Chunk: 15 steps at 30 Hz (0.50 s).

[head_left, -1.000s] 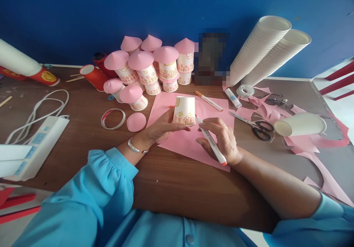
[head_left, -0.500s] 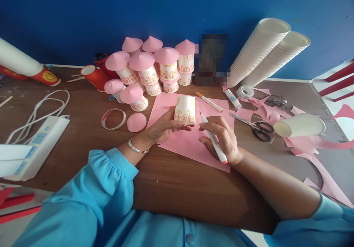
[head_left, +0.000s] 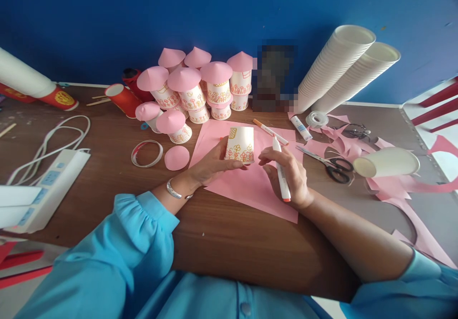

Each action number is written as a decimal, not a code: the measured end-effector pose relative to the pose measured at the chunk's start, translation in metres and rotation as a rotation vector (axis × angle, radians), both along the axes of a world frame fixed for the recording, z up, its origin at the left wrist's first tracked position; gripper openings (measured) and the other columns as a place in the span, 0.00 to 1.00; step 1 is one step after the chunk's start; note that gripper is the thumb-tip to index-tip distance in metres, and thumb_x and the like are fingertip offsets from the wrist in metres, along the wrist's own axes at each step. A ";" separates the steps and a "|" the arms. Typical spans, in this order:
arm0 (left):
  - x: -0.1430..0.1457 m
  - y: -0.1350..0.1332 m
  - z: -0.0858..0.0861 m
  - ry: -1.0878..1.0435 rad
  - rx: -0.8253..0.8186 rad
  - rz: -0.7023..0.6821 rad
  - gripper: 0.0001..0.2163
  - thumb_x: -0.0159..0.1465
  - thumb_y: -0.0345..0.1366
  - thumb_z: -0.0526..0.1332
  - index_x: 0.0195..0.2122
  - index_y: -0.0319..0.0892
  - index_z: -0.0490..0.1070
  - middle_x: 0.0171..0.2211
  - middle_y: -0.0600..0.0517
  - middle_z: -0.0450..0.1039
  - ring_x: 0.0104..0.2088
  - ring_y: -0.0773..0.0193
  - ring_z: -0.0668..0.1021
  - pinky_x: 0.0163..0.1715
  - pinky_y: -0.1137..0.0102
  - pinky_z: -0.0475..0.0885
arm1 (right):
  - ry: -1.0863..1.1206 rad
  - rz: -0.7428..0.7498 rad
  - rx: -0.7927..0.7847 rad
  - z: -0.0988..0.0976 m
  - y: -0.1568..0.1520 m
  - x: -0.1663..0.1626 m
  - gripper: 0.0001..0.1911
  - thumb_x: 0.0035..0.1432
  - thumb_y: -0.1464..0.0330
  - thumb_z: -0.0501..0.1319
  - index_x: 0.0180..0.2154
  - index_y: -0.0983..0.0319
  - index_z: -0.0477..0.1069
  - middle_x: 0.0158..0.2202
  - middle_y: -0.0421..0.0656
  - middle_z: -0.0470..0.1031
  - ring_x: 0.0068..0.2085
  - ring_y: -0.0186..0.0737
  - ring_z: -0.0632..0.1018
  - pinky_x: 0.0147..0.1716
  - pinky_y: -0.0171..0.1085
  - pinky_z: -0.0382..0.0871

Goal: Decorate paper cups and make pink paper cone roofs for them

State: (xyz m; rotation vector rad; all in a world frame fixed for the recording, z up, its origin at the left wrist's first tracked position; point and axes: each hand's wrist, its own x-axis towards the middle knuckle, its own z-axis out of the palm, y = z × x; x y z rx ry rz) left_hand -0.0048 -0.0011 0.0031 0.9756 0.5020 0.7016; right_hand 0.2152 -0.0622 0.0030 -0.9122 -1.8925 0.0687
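My left hand [head_left: 214, 163] grips a small white paper cup [head_left: 240, 143], turned upside down. Red and yellow flowers are drawn round its wide end, with a yellow patterned shape near the top. To the right of the cup, my right hand [head_left: 291, 173] is closed on a white marker [head_left: 282, 178] with a red-orange end; its upper tip points away from me. The marker is apart from the cup. Beneath both hands lies pink paper [head_left: 246, 190], and an orange-ended marker [head_left: 271, 131] rests on it.
Decorated cups with pink cone roofs [head_left: 184, 80] stand behind on the left. Scissors [head_left: 331, 164], a glue stick [head_left: 301, 128], pink scraps [head_left: 336, 142] and a cup lying on its side [head_left: 388, 162] are rightward. Stacked cups [head_left: 336, 66] lean on the wall. A power strip [head_left: 53, 190] is left.
The cup has turned slightly in my left hand, showing more of the yellow pattern. My right hand has tilted the marker more upright, its tip moving right, away from the cup.
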 end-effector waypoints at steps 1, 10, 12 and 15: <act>0.000 0.000 -0.001 -0.010 0.002 0.000 0.28 0.56 0.36 0.77 0.56 0.46 0.70 0.48 0.47 0.78 0.48 0.56 0.80 0.49 0.57 0.78 | 0.020 -0.015 -0.028 -0.001 0.000 0.000 0.14 0.73 0.68 0.57 0.58 0.56 0.67 0.39 0.43 0.79 0.35 0.39 0.82 0.33 0.38 0.78; -0.004 0.001 -0.001 -0.058 0.002 -0.098 0.25 0.61 0.41 0.73 0.58 0.44 0.72 0.54 0.40 0.80 0.54 0.49 0.81 0.53 0.57 0.75 | 0.053 -0.005 0.006 0.004 0.010 0.001 0.34 0.62 0.60 0.71 0.64 0.55 0.59 0.61 0.57 0.73 0.63 0.59 0.76 0.58 0.62 0.74; -0.006 0.001 0.001 -0.074 -0.004 -0.153 0.24 0.61 0.42 0.72 0.57 0.42 0.73 0.55 0.38 0.79 0.55 0.46 0.81 0.54 0.55 0.75 | 0.084 0.020 -0.042 0.002 0.013 0.001 0.39 0.61 0.57 0.72 0.66 0.54 0.56 0.68 0.59 0.66 0.69 0.62 0.69 0.64 0.68 0.67; -0.008 0.000 0.002 -0.092 -0.020 -0.205 0.23 0.62 0.43 0.71 0.56 0.40 0.75 0.56 0.36 0.79 0.58 0.42 0.79 0.58 0.51 0.72 | 0.088 0.102 -0.147 0.000 0.016 0.002 0.43 0.60 0.54 0.72 0.68 0.54 0.54 0.70 0.58 0.64 0.72 0.63 0.66 0.66 0.68 0.64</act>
